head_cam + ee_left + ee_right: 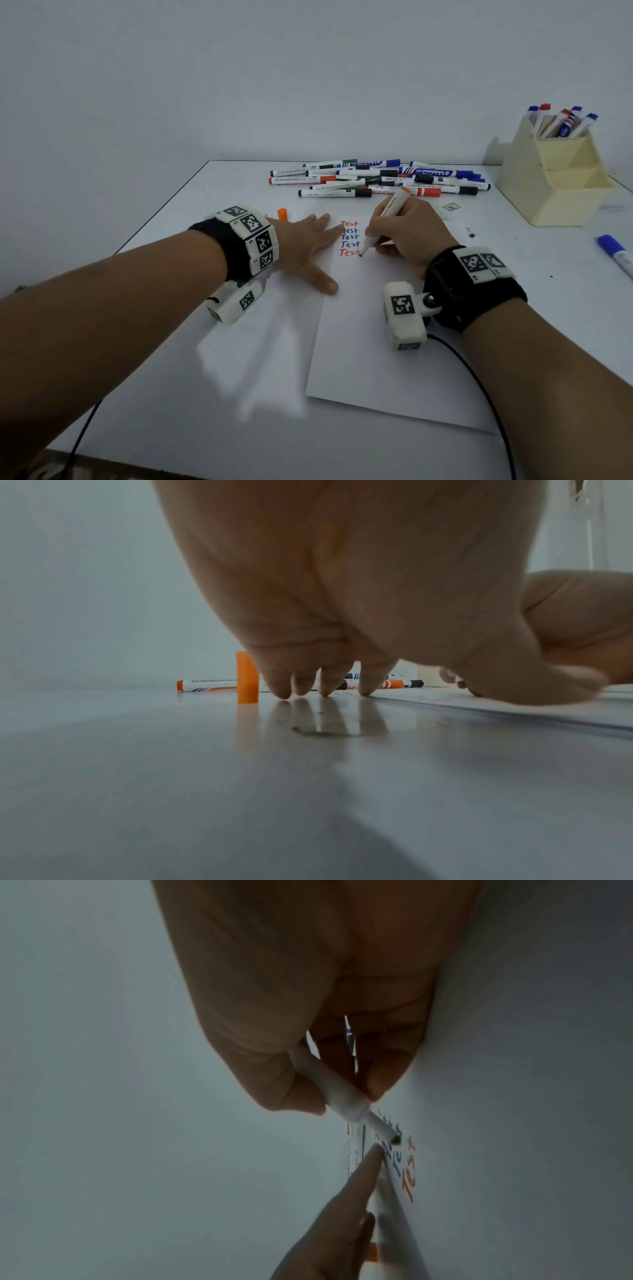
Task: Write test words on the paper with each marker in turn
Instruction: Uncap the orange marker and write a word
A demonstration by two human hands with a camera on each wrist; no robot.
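White tabletop [239, 394] against a plain pale wall fills the head view, with the paper [376, 359] lying near the middle and a heap of markers [376, 178] at its far edge; a cream holder [555, 185] with more markers stands far right and a blue marker [616, 255] lies alone at the right. On the sheet five lines reading "Test" [350, 238] run in red and blue. The right hand [407, 236] grips an uncapped orange marker [385, 219] in a writing pinch, its tip at the end of the lowest red word, while the left hand [305, 250] lies flat with fingers spread, pinning the paper's left edge. From the left wrist, the fingertips [325, 691] press down at the paper's edge, and the orange cap [247, 679] stands upright just left of them, something the head view shows only as a small orange stub. From the right wrist, thumb and fingers [294, 1091] close round the marker's white barrel [339, 1093], and the nib [396, 1140] looks to sit on or barely above the paper; contact cannot be told. If the left hand eases off, the sheet could slide and smear the wet stroke; a sweep of that hand could also knock the standing cap over.
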